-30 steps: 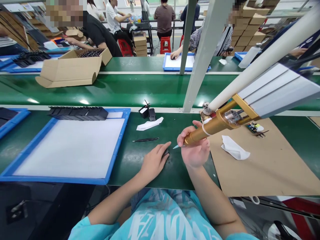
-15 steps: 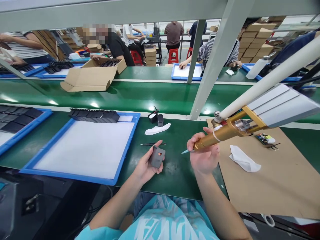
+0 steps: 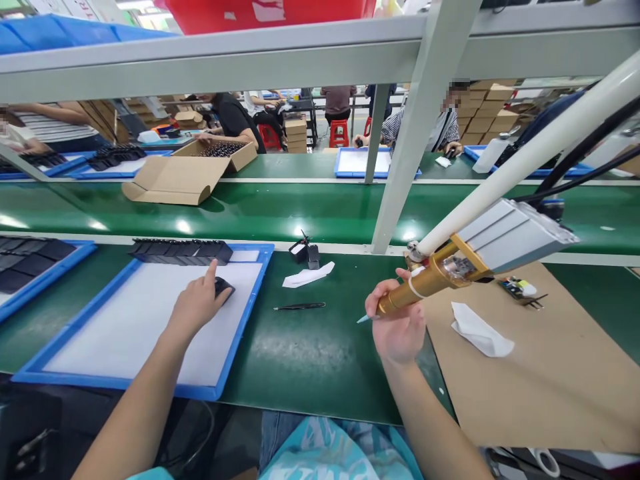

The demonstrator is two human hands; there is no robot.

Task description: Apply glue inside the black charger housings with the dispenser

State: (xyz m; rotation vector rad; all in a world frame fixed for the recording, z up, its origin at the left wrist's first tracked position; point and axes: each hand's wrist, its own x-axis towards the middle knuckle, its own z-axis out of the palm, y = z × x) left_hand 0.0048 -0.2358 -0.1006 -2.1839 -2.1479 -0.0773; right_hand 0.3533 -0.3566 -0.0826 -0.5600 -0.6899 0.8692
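Note:
Over the blue-rimmed tray (image 3: 231, 347), my left hand (image 3: 193, 303) grips a small black charger (image 3: 223, 291), its index finger pointing toward the row at the back. That row (image 3: 180, 252) is made of several black chargers lined up along the tray's far edge. My right hand (image 3: 400, 327) is wrapped loosely round a gold cylindrical tool (image 3: 403, 297) with a pale blue pointed tip and a grey ribbed body, attached to a white arm. Between the hands lie black tweezers (image 3: 300, 307). Behind them are a white wipe (image 3: 309, 275) and two small black housings (image 3: 313, 257).
Brown cardboard (image 3: 540, 380) on the right carries another white wipe (image 3: 483, 330) and a circuit board with prongs (image 3: 523, 291). A second tray (image 3: 80, 257) holds black chargers at far left. Metal posts (image 3: 407, 127) rise ahead. Co-workers sit beyond the green belt (image 3: 270, 207).
My left hand has carried the charger from the table's middle leftward over the tray. My right hand keeps its grip on the gold tool. The view has tilted upward.

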